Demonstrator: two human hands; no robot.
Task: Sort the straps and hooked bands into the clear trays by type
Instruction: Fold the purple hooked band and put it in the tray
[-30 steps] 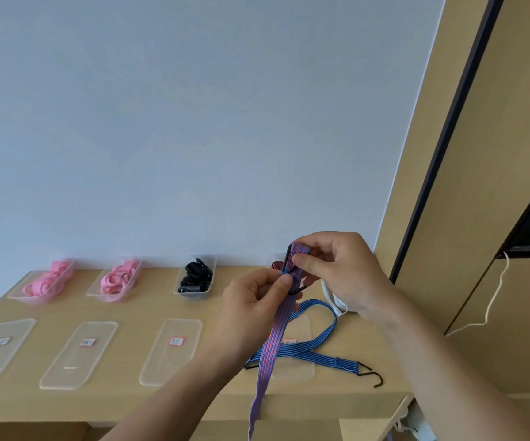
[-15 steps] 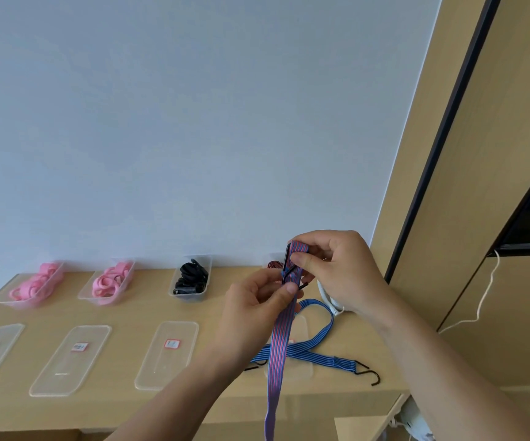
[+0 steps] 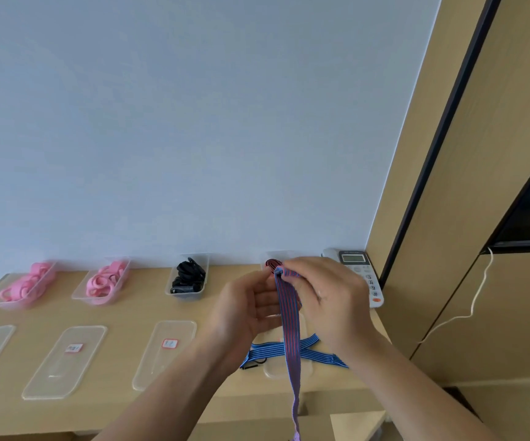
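Hands up over the desk (image 3: 123,409): right hand (image 3: 330,300) pinching top of red-blue band (image 3: 289,329), left hand (image 3: 247,310) half-curled beside it, grip unclear; folding step, next coil it, drop in far-right tray (image 3: 281,256)

We record a blue band with red stripes (image 3: 289,316), a blue band with black stripes (image 3: 308,351), pink bands (image 3: 24,286), black straps (image 3: 188,276), clear trays (image 3: 98,289) and a tan table (image 3: 120,316).
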